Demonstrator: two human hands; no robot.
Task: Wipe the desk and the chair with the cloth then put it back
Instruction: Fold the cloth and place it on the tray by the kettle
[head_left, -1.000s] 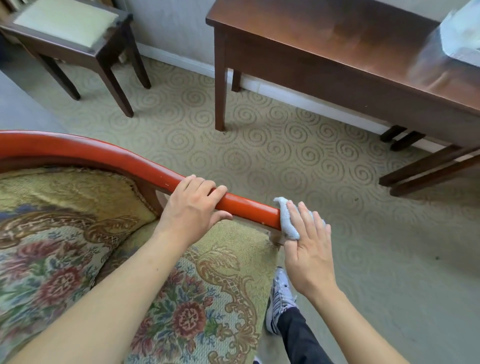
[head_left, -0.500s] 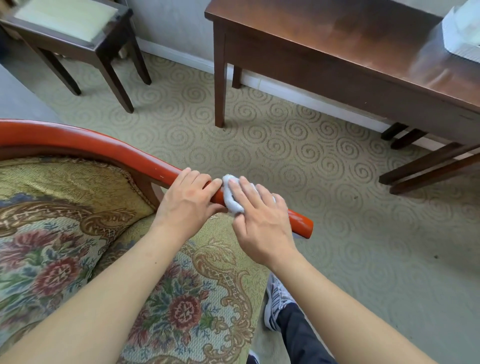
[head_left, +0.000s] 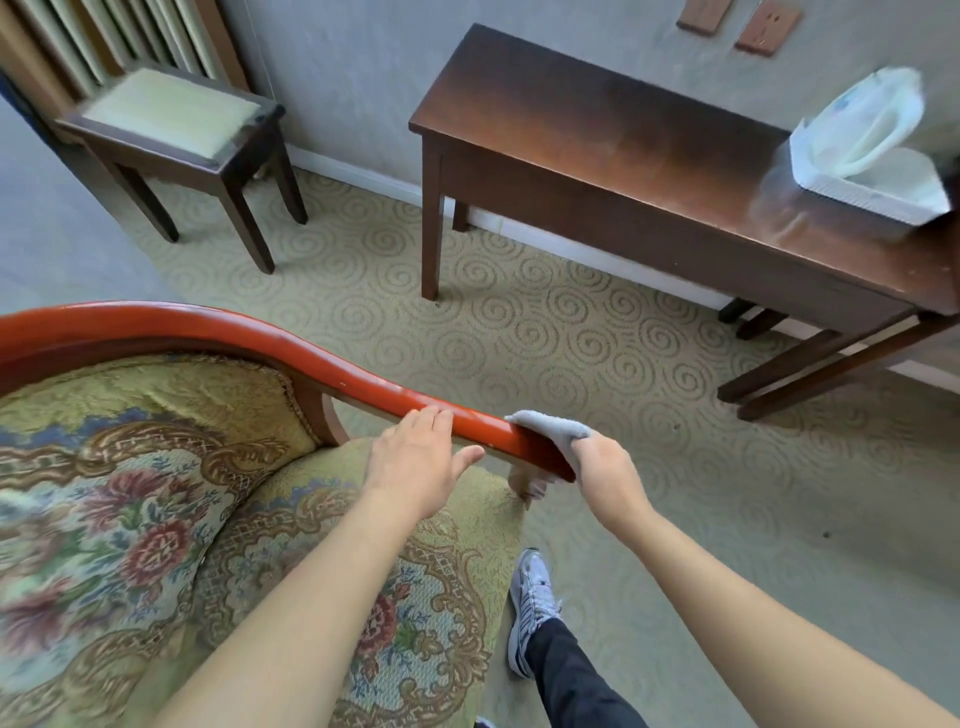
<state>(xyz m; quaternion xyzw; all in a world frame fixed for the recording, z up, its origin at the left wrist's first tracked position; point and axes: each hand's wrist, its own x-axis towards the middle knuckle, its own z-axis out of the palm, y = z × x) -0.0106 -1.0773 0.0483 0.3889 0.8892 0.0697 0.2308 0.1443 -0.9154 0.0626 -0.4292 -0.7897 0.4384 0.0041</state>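
cloth (head_left: 553, 427) back at armrest (head_left: 483, 434) end

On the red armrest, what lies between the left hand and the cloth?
Only bare red armrest: the head view shows a short uncovered stretch between the left hand and the cloth, which the right hand presses over the rail's end.

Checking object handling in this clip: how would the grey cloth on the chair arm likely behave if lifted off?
The cloth drapes over the red armrest and follows its curve, so it is probably floppy. The right hand bunches it easily, which suggests it is light. It should sag, not hold shape.
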